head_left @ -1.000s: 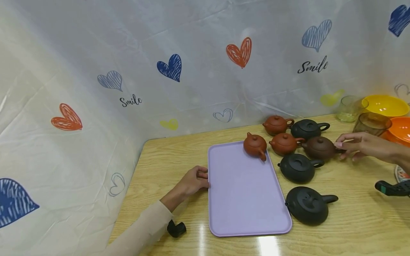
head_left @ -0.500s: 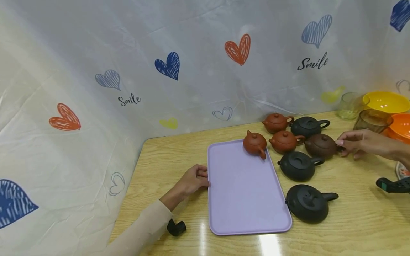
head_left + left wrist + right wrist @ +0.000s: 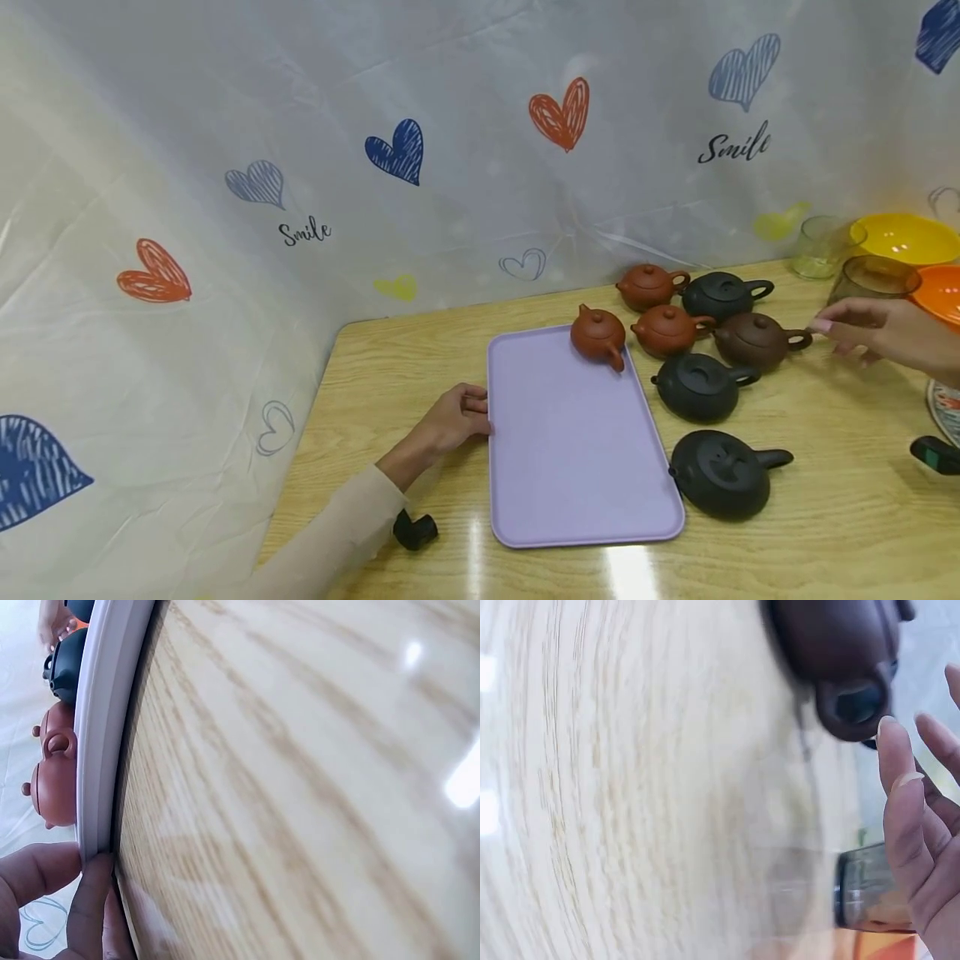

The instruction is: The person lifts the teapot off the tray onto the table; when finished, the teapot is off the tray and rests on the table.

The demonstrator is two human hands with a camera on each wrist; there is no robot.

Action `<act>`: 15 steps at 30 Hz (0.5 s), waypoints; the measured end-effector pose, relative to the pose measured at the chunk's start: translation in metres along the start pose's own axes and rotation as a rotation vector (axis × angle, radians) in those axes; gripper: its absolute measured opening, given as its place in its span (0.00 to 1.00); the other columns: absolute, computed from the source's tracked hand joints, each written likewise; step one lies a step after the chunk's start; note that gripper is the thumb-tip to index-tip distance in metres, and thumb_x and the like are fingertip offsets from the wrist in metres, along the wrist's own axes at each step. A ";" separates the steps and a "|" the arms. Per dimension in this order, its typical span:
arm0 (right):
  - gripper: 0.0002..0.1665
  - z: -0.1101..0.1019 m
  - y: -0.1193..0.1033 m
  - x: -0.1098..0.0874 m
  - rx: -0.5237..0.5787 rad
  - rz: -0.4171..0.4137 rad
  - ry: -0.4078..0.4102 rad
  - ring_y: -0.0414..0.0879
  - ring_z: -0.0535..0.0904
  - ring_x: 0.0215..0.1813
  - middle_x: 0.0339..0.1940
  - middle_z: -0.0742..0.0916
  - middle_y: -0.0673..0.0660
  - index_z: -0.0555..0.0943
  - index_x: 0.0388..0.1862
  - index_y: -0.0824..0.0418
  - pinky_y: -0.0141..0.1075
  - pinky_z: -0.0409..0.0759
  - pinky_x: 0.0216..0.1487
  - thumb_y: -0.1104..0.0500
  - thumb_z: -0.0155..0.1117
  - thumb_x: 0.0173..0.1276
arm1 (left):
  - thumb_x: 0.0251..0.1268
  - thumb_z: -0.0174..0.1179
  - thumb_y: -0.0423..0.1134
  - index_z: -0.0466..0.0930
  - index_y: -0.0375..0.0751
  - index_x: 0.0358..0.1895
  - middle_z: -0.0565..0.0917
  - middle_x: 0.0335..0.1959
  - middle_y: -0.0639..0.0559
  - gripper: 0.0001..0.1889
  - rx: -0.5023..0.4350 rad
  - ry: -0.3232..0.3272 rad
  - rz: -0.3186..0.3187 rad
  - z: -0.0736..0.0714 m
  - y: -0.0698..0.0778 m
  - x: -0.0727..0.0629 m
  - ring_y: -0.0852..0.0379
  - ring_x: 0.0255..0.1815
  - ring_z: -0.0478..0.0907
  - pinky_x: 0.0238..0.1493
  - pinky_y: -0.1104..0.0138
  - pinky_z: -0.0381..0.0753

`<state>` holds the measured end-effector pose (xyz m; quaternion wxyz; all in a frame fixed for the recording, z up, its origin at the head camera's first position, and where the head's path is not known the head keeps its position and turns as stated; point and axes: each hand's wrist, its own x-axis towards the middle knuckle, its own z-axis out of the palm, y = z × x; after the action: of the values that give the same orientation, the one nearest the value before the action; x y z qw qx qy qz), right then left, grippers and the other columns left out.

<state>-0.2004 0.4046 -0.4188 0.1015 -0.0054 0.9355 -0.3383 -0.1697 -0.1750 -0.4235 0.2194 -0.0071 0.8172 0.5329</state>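
My left hand [image 3: 450, 423] pinches the left rim of a lilac tray [image 3: 573, 450], thumb and finger meeting at its edge in the left wrist view. A small reddish teapot [image 3: 596, 333] sits over the tray's far right corner. At the right, my right hand [image 3: 896, 333] hovers with loosely bent fingers, just off the handle of a dark brown teapot [image 3: 756, 342]. Its fingertips [image 3: 894, 739] lie right by that handle in the right wrist view, holding nothing. Two more reddish teapots [image 3: 649, 286] [image 3: 667, 330] and several black teapots [image 3: 697, 387] stand beside the tray.
At the back right stand a clear greenish glass [image 3: 816, 250], a brown glass [image 3: 870, 279], a yellow bowl [image 3: 907, 237] and an orange bowl [image 3: 943, 292]. A patterned plate [image 3: 947, 408] shows at the right edge. A heart-printed sheet [image 3: 465, 167] hangs behind the table.
My right hand has let go of the brown teapot's handle and drawn back to the right. The brown teapot has shifted slightly right. My left hand has stayed at the tray.
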 end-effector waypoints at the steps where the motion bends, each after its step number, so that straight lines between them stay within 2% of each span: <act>1: 0.36 -0.002 -0.002 -0.002 -0.002 -0.006 0.015 0.43 0.79 0.35 0.46 0.85 0.64 0.70 0.63 0.70 0.39 0.81 0.31 0.39 0.53 0.77 | 0.58 0.66 0.26 0.67 0.31 0.66 0.77 0.54 0.38 0.31 0.001 0.003 0.001 0.000 0.001 0.000 0.52 0.48 0.80 0.51 0.64 0.84; 4: 0.36 -0.005 -0.015 -0.008 -0.009 -0.031 0.033 0.42 0.79 0.34 0.48 0.84 0.65 0.71 0.63 0.69 0.39 0.80 0.31 0.39 0.53 0.77 | 0.58 0.66 0.26 0.67 0.31 0.66 0.77 0.54 0.38 0.31 -0.014 0.002 -0.002 -0.001 0.002 -0.001 0.52 0.48 0.80 0.52 0.63 0.85; 8: 0.34 -0.006 -0.045 -0.012 -0.013 -0.050 -0.008 0.45 0.80 0.36 0.47 0.84 0.64 0.72 0.64 0.66 0.40 0.80 0.33 0.38 0.53 0.77 | 0.58 0.66 0.25 0.66 0.30 0.66 0.76 0.54 0.38 0.31 -0.005 0.003 0.002 -0.002 0.003 -0.002 0.51 0.48 0.80 0.51 0.63 0.85; 15: 0.22 0.010 -0.101 -0.005 0.128 -0.157 -0.094 0.47 0.82 0.38 0.43 0.86 0.49 0.80 0.57 0.60 0.39 0.81 0.34 0.46 0.58 0.76 | 0.57 0.66 0.25 0.68 0.30 0.65 0.77 0.53 0.37 0.31 -0.002 0.011 0.002 0.001 0.001 0.000 0.51 0.47 0.80 0.50 0.63 0.85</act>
<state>-0.1992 0.3211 -0.3609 0.1187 -0.0880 0.9029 -0.4035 -0.1694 -0.1739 -0.4233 0.2142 -0.0092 0.8180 0.5338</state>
